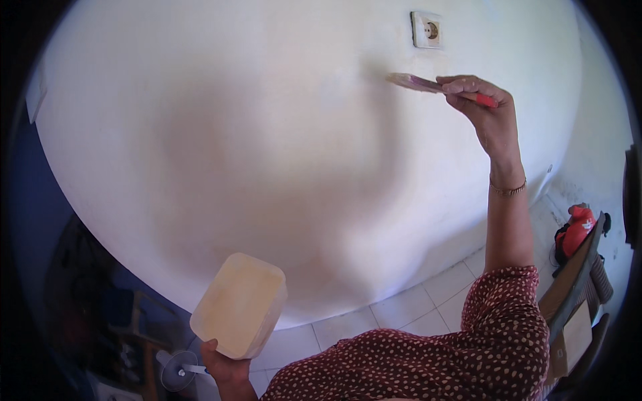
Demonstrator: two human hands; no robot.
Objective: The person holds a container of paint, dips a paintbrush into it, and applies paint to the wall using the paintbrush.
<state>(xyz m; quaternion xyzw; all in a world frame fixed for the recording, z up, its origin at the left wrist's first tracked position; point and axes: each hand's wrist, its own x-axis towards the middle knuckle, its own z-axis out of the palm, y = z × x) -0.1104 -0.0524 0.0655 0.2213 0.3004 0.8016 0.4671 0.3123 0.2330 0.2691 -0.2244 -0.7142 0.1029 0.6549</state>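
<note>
Tub (239, 305) first: we see a pale cream plastic one with rounded corners, gripped from below by the left hand (224, 361), whose fingers are curled around its lower end. It is tilted with its underside toward us, so we cannot tell what is in it. It sits far below and to the left of the wall socket (426, 29).

Just below and slightly to the right of the socket, the right hand (478, 100) is raised, with its fingers pinched around the red handle of a flat brush (418, 82). The bristle end points left and lies against the white wall (281, 147) or just off it; we cannot tell which. A thin bracelet (507, 190) circles that wrist, and a dark red dotted sleeve (508, 314) covers the upper arm.

The wall runs broad and bare to the left of the socket and down from it, meeting a white tiled floor (408, 311) along a curved lower edge. Far below and to the right of the socket, a chair (576, 281) with a red bag (576, 228) crowds the corner. A small white fan (179, 369) stands on the floor beside the left hand.
</note>
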